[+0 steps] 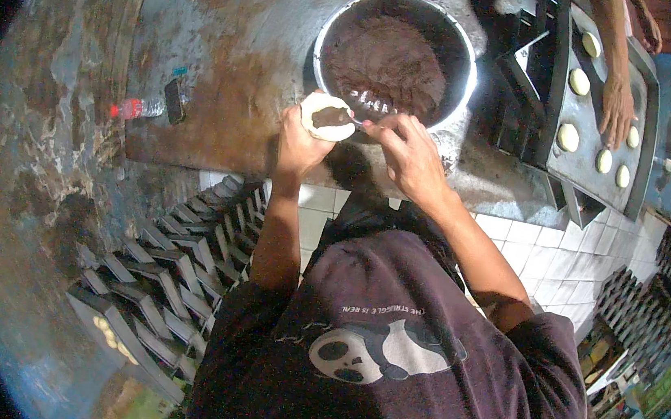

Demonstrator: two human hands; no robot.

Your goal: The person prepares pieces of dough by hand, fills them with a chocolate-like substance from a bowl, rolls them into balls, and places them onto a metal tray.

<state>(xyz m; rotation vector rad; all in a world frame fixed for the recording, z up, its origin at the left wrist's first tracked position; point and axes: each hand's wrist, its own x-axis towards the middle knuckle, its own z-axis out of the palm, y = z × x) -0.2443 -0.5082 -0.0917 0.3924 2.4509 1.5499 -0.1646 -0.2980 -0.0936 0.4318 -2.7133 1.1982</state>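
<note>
My left hand (300, 142) holds up a flattened round of pale dough (330, 133) at the near edge of a large metal bowl. Dark brown filling (330, 117) lies on the middle of the dough. Closed round the handle of a small metal utensil, perhaps a spoon (357, 123), my right hand (408, 153) brings its tip against the filling. The utensil's tip is hard to make out. Just beyond both hands stands the bowl (320, 54), partly full of a dark brown crumbly mass (388, 55).
At the right, a co-worker's hand (618, 108) reaches over a metal tray (582, 158) with several dough pieces (568, 137). A clear bottle with a red cap (135, 109) and a dark phone-like object (174, 101) lie at the left. Stacked trays (173, 274) stand at the lower left.
</note>
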